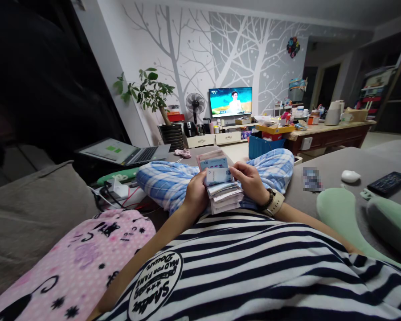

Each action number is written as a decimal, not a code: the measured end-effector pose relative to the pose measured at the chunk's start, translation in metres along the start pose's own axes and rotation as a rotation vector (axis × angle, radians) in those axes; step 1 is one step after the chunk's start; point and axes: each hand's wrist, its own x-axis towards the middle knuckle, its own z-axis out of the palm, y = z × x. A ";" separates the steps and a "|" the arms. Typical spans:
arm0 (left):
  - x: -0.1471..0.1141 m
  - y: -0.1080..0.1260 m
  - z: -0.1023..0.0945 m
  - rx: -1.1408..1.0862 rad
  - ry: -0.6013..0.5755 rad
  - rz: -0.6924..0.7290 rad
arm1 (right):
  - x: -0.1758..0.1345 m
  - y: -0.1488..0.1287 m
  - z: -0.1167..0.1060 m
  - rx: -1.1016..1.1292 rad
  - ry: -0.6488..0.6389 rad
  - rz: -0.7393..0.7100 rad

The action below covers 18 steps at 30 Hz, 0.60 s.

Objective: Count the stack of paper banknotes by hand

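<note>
A thick bundle of paper banknotes [225,198], blue-and-white with a pinkish one at the far end, lies fanned above my lap. My left hand [197,191] is closed around the bundle's left side, with the thumb on top. The fingers of my right hand [249,178] pinch the right edge of an upper blue note [217,175]. Loose ends of the lower notes stick out towards my striped shirt. How the fingers sit underneath is hidden. A watch with a pale strap [276,203] is on my right wrist.
Left of my crossed legs are an open laptop [120,151], cables with a white charger [118,189] and a pink patterned cushion [110,236]. To the right lie a remote control [387,183], a white mouse [350,176] and a green cushion-like object [341,214]. A cluttered table [334,133] stands beyond.
</note>
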 end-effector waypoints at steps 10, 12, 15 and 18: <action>-0.004 0.002 0.001 0.029 -0.014 0.027 | 0.001 0.001 0.002 0.049 0.021 0.012; -0.003 0.001 0.001 0.005 -0.005 0.016 | 0.000 0.001 0.002 0.043 0.018 0.017; 0.001 -0.002 0.001 -0.063 0.016 -0.007 | -0.002 0.002 0.002 0.070 -0.020 0.038; 0.003 -0.004 0.001 -0.084 0.020 0.001 | -0.003 0.004 0.002 0.091 -0.038 0.032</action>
